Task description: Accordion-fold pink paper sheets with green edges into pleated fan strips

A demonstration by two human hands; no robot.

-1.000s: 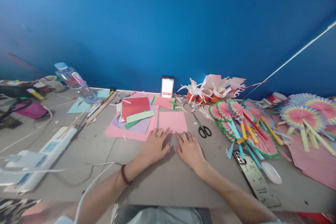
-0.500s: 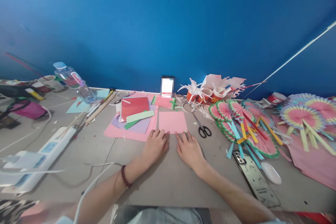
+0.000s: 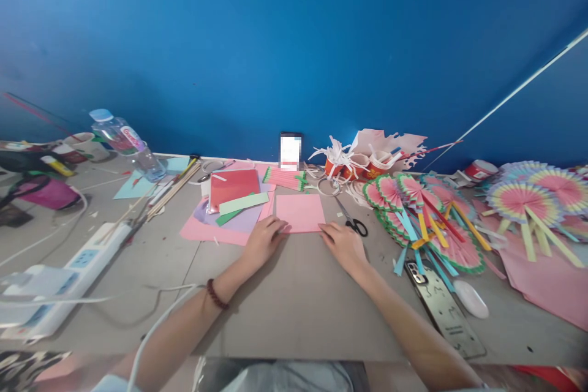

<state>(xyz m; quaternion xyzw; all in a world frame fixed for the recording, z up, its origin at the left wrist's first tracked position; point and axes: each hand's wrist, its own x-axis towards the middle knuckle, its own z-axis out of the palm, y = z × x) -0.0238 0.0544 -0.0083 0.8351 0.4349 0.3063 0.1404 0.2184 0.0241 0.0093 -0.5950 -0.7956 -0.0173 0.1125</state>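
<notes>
head view, only one we have: pink sheet (image 3: 299,211) lies on the table (image 3: 298,300), straight in front of the person, between the two hands; we use it as the landmark. left hand (image 3: 263,239) is at its near left corner, right hand (image 3: 345,246) at its near right corner. we judge the step in hand as working the near edge of the pink sheet, maybe squaring or turning it up; too small for us to tell if there's a crease. next move, as we see it, calls for both corners held even so the edge runs straight.

fingers: left ones drawn in narrow, tips on the corner, thumb close by, looks like a light pinch. right ones the same on the other corner, narrow, pinching the edge as far as we can tell; thumb contact not fully clear on either side.

around the pink sheet: red packet (image 3: 234,190) and green strips (image 3: 243,203) left of it, pleated strip (image 3: 285,178) just beyond it, scissors (image 3: 357,226) just right, paper fans (image 3: 459,251) farther right, patterned phone (image 3: 448,312) nearer the person and to the right.
</notes>
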